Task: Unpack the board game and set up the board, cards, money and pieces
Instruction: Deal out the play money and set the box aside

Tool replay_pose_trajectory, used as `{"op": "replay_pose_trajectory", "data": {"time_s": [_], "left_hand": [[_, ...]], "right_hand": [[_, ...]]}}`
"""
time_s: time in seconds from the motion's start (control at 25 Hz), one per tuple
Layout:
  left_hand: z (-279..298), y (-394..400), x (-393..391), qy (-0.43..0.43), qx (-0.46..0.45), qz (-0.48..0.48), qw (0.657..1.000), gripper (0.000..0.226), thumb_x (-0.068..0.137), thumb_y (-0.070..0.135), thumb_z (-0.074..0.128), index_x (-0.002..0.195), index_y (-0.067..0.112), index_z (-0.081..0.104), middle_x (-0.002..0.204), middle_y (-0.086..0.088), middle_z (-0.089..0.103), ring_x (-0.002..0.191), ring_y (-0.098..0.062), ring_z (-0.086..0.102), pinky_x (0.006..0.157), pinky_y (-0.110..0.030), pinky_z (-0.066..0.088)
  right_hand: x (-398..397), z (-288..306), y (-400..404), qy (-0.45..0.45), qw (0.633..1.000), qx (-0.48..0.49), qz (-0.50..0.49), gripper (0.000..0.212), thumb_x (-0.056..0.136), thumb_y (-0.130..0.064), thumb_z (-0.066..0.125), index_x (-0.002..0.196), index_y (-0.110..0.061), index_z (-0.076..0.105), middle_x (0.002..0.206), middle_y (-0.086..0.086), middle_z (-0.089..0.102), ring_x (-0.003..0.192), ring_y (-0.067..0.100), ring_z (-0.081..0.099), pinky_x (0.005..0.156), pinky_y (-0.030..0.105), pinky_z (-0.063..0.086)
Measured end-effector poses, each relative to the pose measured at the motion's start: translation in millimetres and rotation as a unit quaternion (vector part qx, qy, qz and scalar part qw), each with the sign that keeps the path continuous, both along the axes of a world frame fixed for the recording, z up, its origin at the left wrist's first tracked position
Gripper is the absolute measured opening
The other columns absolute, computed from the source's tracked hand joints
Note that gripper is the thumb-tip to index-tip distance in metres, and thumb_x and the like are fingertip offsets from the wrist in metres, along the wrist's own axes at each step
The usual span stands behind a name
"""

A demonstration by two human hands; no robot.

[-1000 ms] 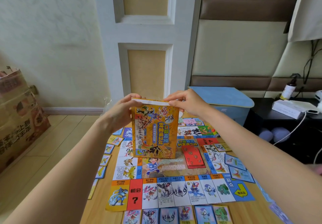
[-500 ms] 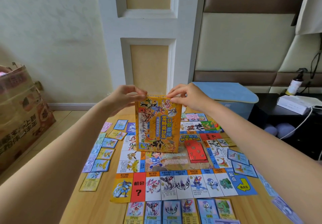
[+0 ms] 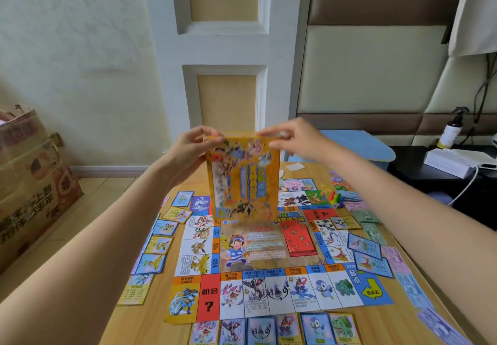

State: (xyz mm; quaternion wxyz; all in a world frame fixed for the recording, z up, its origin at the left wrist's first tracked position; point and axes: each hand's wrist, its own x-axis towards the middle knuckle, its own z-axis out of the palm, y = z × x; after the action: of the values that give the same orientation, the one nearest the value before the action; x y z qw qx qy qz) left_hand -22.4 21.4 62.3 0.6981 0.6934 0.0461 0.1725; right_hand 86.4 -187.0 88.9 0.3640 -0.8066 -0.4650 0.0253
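Both hands pinch the top edge of the yellow game box (image 3: 243, 180): the left hand (image 3: 188, 148) holds the top left corner between thumb and curled fingers, and the right hand (image 3: 291, 140) holds the top right corner in the same way, so each grip is pressed together on the thin upper rim. The box hangs upright below the two grips, with its printed face toward the person, and its lower edge is just above the far part of the game board (image 3: 269, 261), maybe touching it; this I cannot tell. The box is blurred, so I judge it is moving. The risk I see is this: the hold is only on the rim, so if one grip slips, the box can swing or fall on the board. Below the box, the red card stack (image 3: 297, 237) in the middle of the board could then be pushed out of place. To the right of the board lie the small coloured pieces (image 3: 334, 199) and the paper money (image 3: 367, 215), and to the left the rows of property cards (image 3: 158, 245) on the desk (image 3: 150, 317); a wide swing could scatter them too.
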Motion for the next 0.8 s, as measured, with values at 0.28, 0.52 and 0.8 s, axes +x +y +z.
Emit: {"op": "replay_pose_trajectory", "data": {"time_s": [0.28,0.52,0.8], "left_hand": [[6,-4,42,-0.022,0.084,0.138,0.987,0.030,0.092,0.004,0.050,0.122,0.007,0.055,0.113,-0.004,0.059,0.103,-0.014,0.054,0.085,-0.022,0.038],[-28,-11,85,0.065,0.188,0.146,0.969,0.028,0.090,-0.005,0.045,0.111,0.000,0.062,0.101,-0.011,0.066,0.081,-0.013,0.060,0.070,-0.013,0.044],[-48,-36,134,0.137,0.375,0.086,0.913,0.030,0.091,0.001,0.046,0.113,0.004,0.066,0.116,-0.012,0.065,0.107,-0.026,0.060,0.096,-0.034,0.046]], "right_hand": [[67,17,-35,0.208,0.883,0.370,-0.202,0.024,0.089,0.001,0.056,0.110,-0.009,0.058,0.077,0.004,0.060,0.037,0.001,0.053,0.050,0.014,0.050],[110,-29,-53,0.438,0.671,0.521,-0.293,0.014,0.088,0.007,0.055,0.102,0.002,0.054,0.093,0.013,0.053,0.063,0.019,0.055,0.056,0.020,0.055],[142,-71,-52,0.487,0.617,0.520,-0.335,0.042,0.085,0.009,0.057,0.126,0.002,0.048,0.102,0.015,0.046,0.083,0.027,0.054,0.060,0.025,0.057]]}}
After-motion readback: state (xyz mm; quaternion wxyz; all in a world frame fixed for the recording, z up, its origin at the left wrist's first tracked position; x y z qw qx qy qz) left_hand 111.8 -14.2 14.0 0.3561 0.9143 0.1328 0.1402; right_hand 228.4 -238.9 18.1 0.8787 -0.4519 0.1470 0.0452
